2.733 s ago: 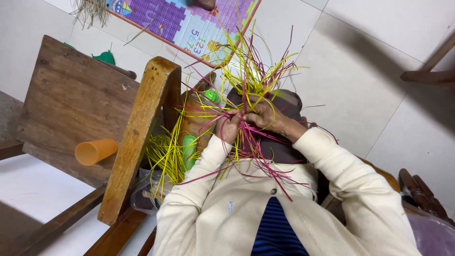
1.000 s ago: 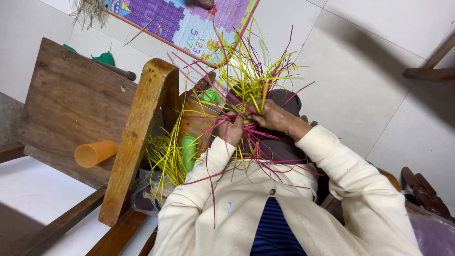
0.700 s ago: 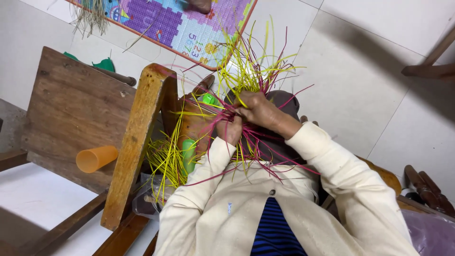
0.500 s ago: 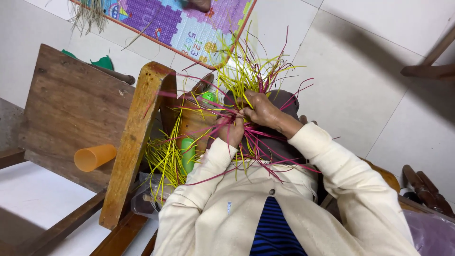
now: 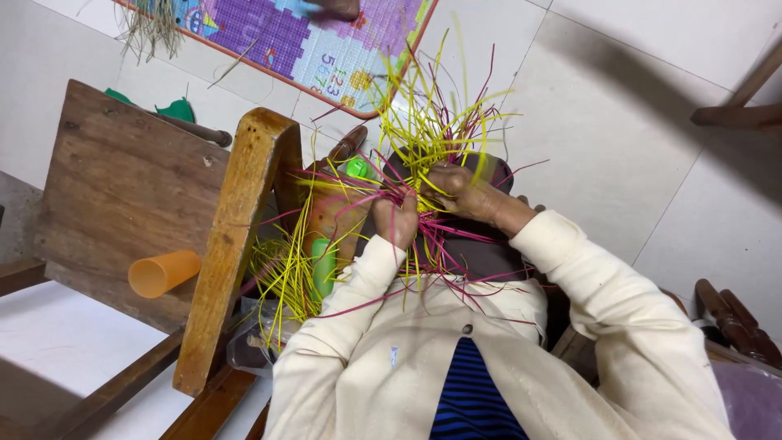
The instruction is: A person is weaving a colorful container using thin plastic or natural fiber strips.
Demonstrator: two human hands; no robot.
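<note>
Weaving is what both hands are busy with, seen from the head camera looking down over a cream-sleeved lap. The left hand is clenched round a gathered bunch of the yellow and magenta strips, and the right hand pinches more of the same strands just beside it, fingers curled into the tangle. That bundle sits directly in front of the person's chest, just right of the slanted wooden post, which I'll use as my marker.

Left of the post lies a broad, worn wooden board, dark and scuffed, with an orange plastic cup on its side against it. Close to the post's right edge, more loose yellow strips spill downward, and a smooth green plastic piece pokes out among them. Beyond the post's top, a colourful foam play mat lies on pale floor tiles.

The strips look thin, flat, springy and glossy, fanning out stiffly above the hands. Judging by that springiness, a slack grip could let the gathered ends flick apart and undo the crossing being held. The free ends also stand close to the face, so a sudden tug might whip one upward. Loose strands trailing by the post could snag on its rough edge.
</note>
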